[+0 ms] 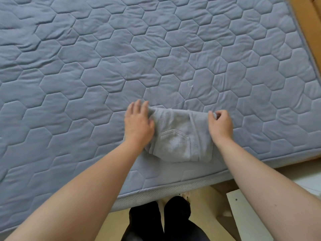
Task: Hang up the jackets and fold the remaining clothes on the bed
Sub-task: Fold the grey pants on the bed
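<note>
A small grey garment with a stitched back pocket lies folded into a compact bundle near the front edge of the bed. My left hand rests flat on its left side, fingers straight and pointing away from me. My right hand pinches the garment's upper right corner between thumb and curled fingers. No jackets or other clothes show on the bed.
The grey quilted mattress with a hexagon pattern fills most of the view. A loose white thread lies just beyond the garment. A wooden bed frame runs along the right edge. My dark-trousered legs and a white panel are on the floor below.
</note>
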